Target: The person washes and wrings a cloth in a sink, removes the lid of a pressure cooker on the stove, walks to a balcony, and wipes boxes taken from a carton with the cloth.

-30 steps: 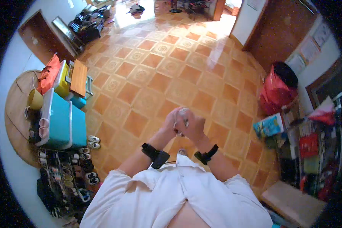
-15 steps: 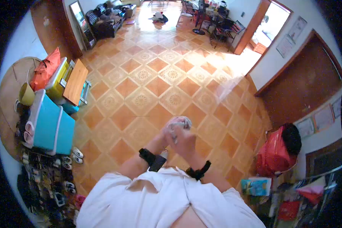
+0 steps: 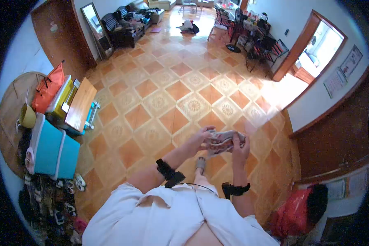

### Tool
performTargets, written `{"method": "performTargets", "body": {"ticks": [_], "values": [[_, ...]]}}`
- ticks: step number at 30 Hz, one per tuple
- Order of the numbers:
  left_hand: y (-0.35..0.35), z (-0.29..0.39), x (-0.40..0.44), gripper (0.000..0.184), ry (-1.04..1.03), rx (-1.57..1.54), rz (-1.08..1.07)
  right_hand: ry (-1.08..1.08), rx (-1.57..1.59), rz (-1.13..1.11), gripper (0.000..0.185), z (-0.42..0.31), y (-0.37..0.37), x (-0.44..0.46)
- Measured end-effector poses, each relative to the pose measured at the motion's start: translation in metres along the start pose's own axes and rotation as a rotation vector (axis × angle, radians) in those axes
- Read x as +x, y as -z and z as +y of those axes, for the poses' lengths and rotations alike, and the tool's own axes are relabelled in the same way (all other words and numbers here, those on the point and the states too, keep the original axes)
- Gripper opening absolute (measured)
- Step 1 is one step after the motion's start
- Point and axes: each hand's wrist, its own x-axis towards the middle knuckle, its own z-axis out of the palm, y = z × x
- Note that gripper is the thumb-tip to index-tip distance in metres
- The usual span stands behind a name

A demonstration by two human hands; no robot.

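A crumpled, see-through plastic bag (image 3: 220,143) with grey, white and reddish patches is stretched between my two hands, above the tiled floor. My left hand (image 3: 201,138) pinches its left end, fingers closed. At its right end my right hand (image 3: 240,146) grips it, with the thumb on top. What is inside the bag, if anything, I cannot make out. Black straps with small boxes are around both wrists, and a thin black cable runs between them. Below the bag, a foot in a grey shoe (image 3: 200,163) shows on the floor.
At left are a teal storage box (image 3: 49,153), a wooden folding board (image 3: 81,105), an orange bag (image 3: 49,88) and several shoes (image 3: 80,182). A red bag (image 3: 293,213) stands at lower right. Clothes (image 3: 187,27) lie on the far floor; a sofa (image 3: 123,30) is behind at left.
My hands were close together around the bunched-up bag; now they are apart, with the bag spread between them. The view has shifted, and the grey shoe shows more clearly.
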Motion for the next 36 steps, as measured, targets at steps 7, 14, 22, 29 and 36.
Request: {"method": "performTargets", "body": {"ticks": [7,14,22,29,36], "values": [[0.040,0.051,0.239,0.047,-0.417,0.081,-0.306,0.540,0.081,-0.441,0.027,-0.064,-0.122,0.179],[0.120,0.157,0.352,0.026,-0.403,-0.061,0.091,0.818,-0.051,-0.601,0.023,-0.054,-0.255,0.321],[0.246,0.325,0.515,0.019,-0.399,-0.251,0.238,0.554,-0.169,-0.501,0.032,-0.039,-0.474,0.524],[0.365,0.477,0.603,0.041,-0.373,0.382,0.361,0.080,0.135,-0.466,0.033,-0.027,-0.598,0.681],[0.493,0.580,0.693,0.051,-0.274,0.592,0.309,-0.264,0.400,-0.394,0.026,-0.016,-0.730,0.830]]}}
